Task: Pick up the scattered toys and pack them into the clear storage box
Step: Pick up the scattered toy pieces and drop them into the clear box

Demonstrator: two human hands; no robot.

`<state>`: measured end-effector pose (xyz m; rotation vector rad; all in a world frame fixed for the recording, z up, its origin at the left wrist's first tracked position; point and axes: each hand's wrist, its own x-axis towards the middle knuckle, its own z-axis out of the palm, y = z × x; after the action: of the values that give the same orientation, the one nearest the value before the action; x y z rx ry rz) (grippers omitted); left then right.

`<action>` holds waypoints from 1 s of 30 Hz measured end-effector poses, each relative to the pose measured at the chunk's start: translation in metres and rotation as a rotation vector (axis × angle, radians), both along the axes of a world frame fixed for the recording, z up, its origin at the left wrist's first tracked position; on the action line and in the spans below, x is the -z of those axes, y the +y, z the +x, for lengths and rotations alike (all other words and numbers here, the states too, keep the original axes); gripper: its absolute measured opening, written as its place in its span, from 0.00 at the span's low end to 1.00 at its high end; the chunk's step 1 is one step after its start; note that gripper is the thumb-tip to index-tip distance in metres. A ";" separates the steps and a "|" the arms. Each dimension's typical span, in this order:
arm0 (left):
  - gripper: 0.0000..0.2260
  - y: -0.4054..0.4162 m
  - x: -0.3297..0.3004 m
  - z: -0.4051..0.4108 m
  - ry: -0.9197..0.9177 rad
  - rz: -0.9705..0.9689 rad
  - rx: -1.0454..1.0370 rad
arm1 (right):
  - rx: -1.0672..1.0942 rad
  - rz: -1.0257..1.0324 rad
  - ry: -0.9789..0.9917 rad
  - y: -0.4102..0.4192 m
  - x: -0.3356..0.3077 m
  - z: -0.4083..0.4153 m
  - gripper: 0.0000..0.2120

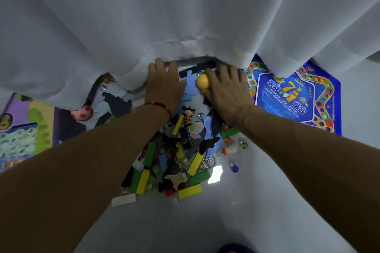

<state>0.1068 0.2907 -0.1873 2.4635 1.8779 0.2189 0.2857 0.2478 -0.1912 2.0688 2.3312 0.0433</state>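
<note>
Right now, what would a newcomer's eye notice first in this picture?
First, the two bare arms reaching forward, with the right hand holding a yellow ball near the white curtain. Below them lies a heap of coloured blocks on the white floor. A bright blue game board lies at the right.

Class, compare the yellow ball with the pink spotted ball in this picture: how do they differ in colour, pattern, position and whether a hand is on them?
The yellow ball is plain; the pink spotted ball is pale pink with red spots. The right hand holds the yellow ball, while no hand touches the pink one. The yellow ball is near the centre; the pink one lies far left, at the white curtain's hem. Both are round.
</note>
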 end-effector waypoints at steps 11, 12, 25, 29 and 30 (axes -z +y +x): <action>0.17 -0.015 0.021 -0.023 0.085 0.001 0.024 | -0.047 -0.136 0.065 -0.018 -0.010 -0.032 0.30; 0.17 -0.017 0.021 -0.026 0.083 0.009 0.026 | -0.043 -0.139 0.113 -0.021 -0.008 -0.035 0.31; 0.11 -0.109 -0.119 0.011 -0.939 -0.066 -0.138 | 0.576 -0.243 1.294 -0.105 -0.140 -0.002 0.18; 0.07 -0.173 -0.213 0.069 -1.275 -0.773 -0.324 | 0.721 -0.373 1.661 -0.204 -0.239 0.044 0.15; 0.07 -0.185 -0.239 0.082 -1.265 -0.928 -0.280 | 0.732 -0.368 1.730 -0.232 -0.261 0.059 0.13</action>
<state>0.1888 0.1057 0.0520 0.9681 1.2170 0.5615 0.3450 0.0162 0.0701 2.8078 1.0547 -2.7147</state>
